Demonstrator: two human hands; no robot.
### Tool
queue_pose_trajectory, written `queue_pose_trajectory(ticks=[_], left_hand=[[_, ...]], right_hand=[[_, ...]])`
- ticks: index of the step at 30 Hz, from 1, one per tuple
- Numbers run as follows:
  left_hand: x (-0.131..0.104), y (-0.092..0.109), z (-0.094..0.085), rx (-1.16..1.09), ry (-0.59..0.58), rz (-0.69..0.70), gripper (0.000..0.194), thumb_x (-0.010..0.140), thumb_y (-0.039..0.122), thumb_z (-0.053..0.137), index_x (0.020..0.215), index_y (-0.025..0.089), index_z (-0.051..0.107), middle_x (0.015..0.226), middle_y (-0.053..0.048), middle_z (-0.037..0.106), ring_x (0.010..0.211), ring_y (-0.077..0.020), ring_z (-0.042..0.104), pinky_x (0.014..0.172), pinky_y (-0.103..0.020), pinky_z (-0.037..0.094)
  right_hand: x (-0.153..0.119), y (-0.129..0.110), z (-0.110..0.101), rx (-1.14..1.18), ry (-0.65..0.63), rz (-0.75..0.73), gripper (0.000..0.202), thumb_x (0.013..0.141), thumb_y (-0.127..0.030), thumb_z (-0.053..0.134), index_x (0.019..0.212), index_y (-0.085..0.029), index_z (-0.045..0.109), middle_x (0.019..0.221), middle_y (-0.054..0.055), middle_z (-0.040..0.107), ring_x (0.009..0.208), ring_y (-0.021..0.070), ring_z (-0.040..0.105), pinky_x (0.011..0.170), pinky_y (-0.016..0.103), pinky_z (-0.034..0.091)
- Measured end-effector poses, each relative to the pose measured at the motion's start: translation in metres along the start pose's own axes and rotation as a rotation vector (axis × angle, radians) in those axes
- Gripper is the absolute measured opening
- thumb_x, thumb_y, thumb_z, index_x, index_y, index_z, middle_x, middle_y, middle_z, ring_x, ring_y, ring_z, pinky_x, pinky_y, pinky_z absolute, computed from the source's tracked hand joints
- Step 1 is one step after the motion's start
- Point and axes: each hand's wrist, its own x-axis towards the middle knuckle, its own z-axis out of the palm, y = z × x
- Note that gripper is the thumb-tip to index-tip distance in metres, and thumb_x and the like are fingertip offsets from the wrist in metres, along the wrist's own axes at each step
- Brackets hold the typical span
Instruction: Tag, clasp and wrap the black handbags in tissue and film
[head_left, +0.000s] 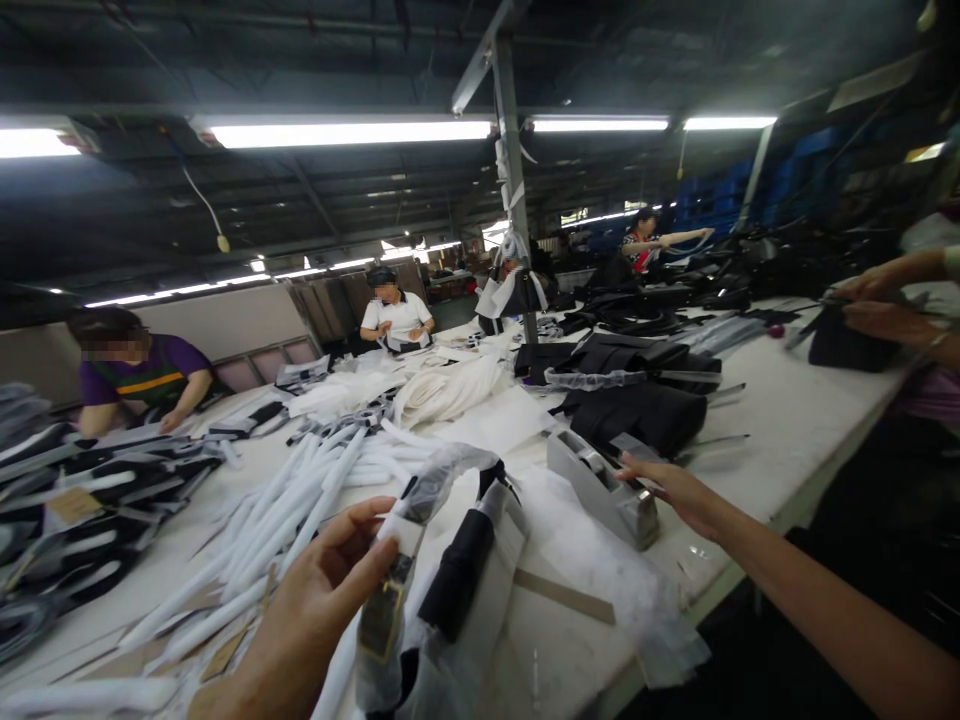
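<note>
My left hand [337, 570] is closed, thumb and fingers pinching a strap [405, 535] wrapped in white paper and clear plastic. The strap belongs to a black bag [461, 575], partly covered with white paper and plastic, that lies on the table in front of me. Below my left fingers a dark, gold-edged piece [382, 615] shows through the plastic. My right hand [675, 490] is at the front end of a grey tape dispenser [600, 490], its fingers closed on a strip of clear tape [634, 450]. The fingertips are small and partly blurred.
White foam tubes [300, 520] cover the table's left middle, with a coil of white strips [450, 390] beyond. Black bags [637, 400] lie behind the dispenser. Thin white sheets [622, 580] hang over the near table edge. Several co-workers sit around; another person's hands [877, 300] work at right.
</note>
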Motion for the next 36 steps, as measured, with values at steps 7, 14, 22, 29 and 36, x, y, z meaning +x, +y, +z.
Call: queue_pose_trajectory(ticks=[7, 14, 22, 29, 36], left_hand=[[0.001, -0.001, -0.004, 0.028, -0.080, -0.044, 0.057, 0.067, 0.057, 0.083, 0.109, 0.021, 0.068, 0.102, -0.004, 0.075, 0.094, -0.0213, 0.069, 0.079, -0.022, 0.054], [-0.001, -0.004, -0.001, -0.019, -0.060, -0.063, 0.058, 0.066, 0.055, 0.084, 0.111, 0.022, 0.068, 0.101, -0.004, 0.076, 0.098, -0.0233, 0.069, 0.080, -0.024, 0.055], [-0.006, 0.003, 0.004, -0.033, -0.049, 0.020, 0.051, 0.068, 0.053, 0.082, 0.106, 0.019, 0.070, 0.091, -0.005, 0.075, 0.086, -0.0213, 0.069, 0.076, -0.027, 0.054], [-0.007, -0.007, 0.012, 0.019, -0.091, 0.166, 0.042, 0.079, 0.045, 0.075, 0.110, 0.019, 0.067, 0.091, -0.005, 0.071, 0.086, -0.0194, 0.066, 0.077, -0.028, 0.050], [-0.010, -0.013, 0.010, 0.191, -0.038, 0.358, 0.037, 0.079, 0.038, 0.073, 0.111, 0.021, 0.069, 0.093, -0.003, 0.068, 0.092, -0.0209, 0.064, 0.085, -0.031, 0.049]], right_hand=[[-0.049, -0.007, -0.028, 0.233, 0.006, 0.018, 0.056, 0.072, -0.075, 0.064, 0.086, -0.024, 0.081, 0.142, 0.011, 0.059, 0.136, 0.0355, 0.047, 0.114, 0.047, 0.037], [-0.063, 0.041, -0.021, 0.198, 0.069, 0.225, 0.051, 0.060, -0.063, 0.079, 0.084, -0.018, 0.081, 0.099, 0.015, 0.078, 0.093, 0.0324, 0.072, 0.083, 0.041, 0.059], [-0.086, 0.023, 0.004, 0.046, 0.144, 0.074, 0.045, 0.060, -0.065, 0.075, 0.075, -0.023, 0.080, 0.076, 0.009, 0.077, 0.067, 0.0272, 0.069, 0.064, 0.034, 0.056], [-0.146, -0.136, 0.092, 0.392, -0.328, -0.319, 0.037, 0.084, -0.055, 0.069, 0.072, -0.020, 0.074, 0.068, 0.005, 0.069, 0.065, 0.0182, 0.062, 0.062, 0.026, 0.051], [-0.143, -0.185, 0.148, 0.447, -0.371, -0.362, 0.040, 0.084, -0.054, 0.069, 0.069, -0.017, 0.069, 0.063, 0.002, 0.066, 0.058, 0.0128, 0.056, 0.057, 0.023, 0.044]])
